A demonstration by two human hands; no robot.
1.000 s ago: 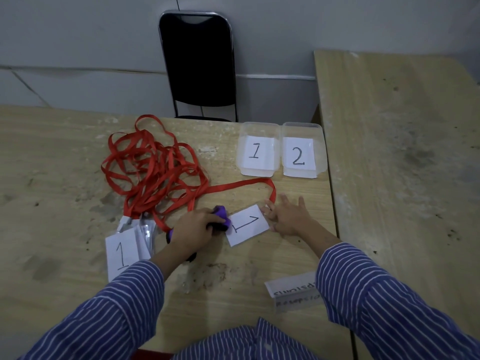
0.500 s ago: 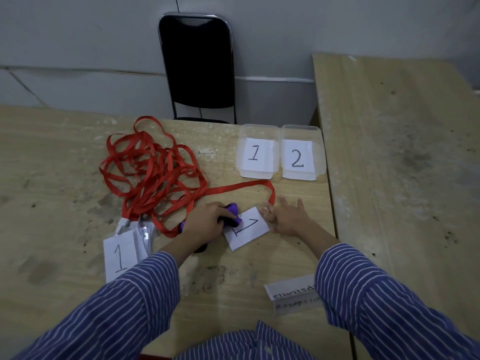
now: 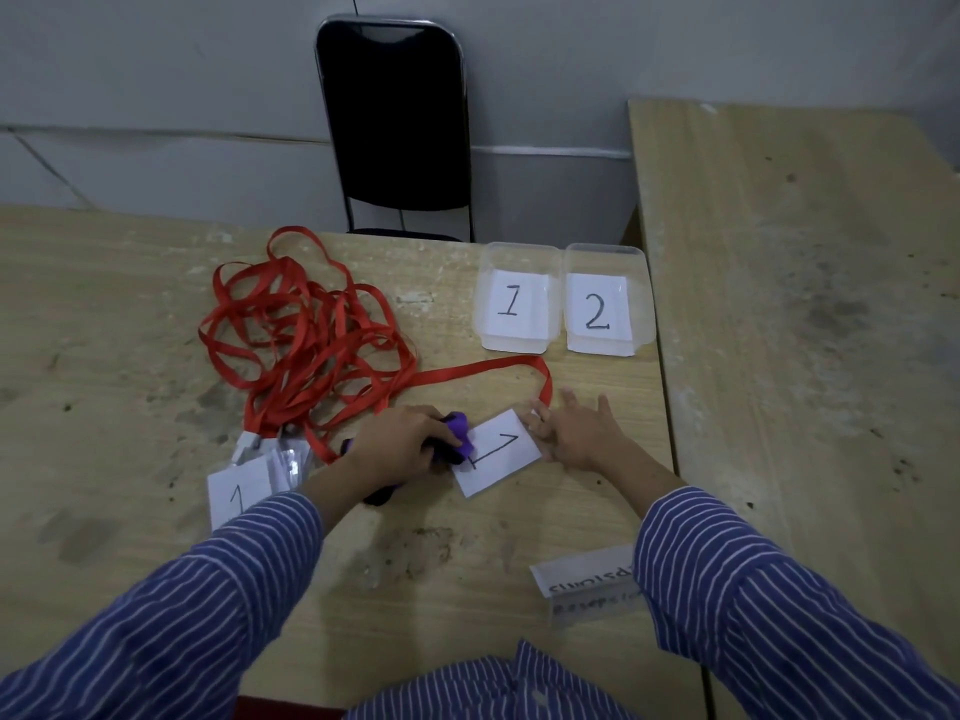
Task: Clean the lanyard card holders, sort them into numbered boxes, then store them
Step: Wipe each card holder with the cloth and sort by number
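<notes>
A card holder marked "1" (image 3: pixel 500 453) lies on the wooden table in front of me, its red lanyard strap (image 3: pixel 544 383) looping off its far end. My left hand (image 3: pixel 399 446) is shut on a purple cloth (image 3: pixel 461 437) and presses it onto the card's left edge. My right hand (image 3: pixel 574 433) rests flat with fingers spread, pinning the card's right end. A tangle of red lanyards (image 3: pixel 306 335) lies to the left, with more card holders (image 3: pixel 236 495) at its near end, one showing "1". Two clear boxes labelled "1" (image 3: pixel 518 298) and "2" (image 3: pixel 605 304) stand at the far edge.
A second wooden table (image 3: pixel 810 324) butts against the right side. A black chair (image 3: pixel 395 122) stands behind the table against the wall. A folded paper label with writing (image 3: pixel 587 584) lies near my right sleeve.
My left hand with the purple cloth has slid right onto the card holder's left edge. My right hand has stayed on the card's right end.
</notes>
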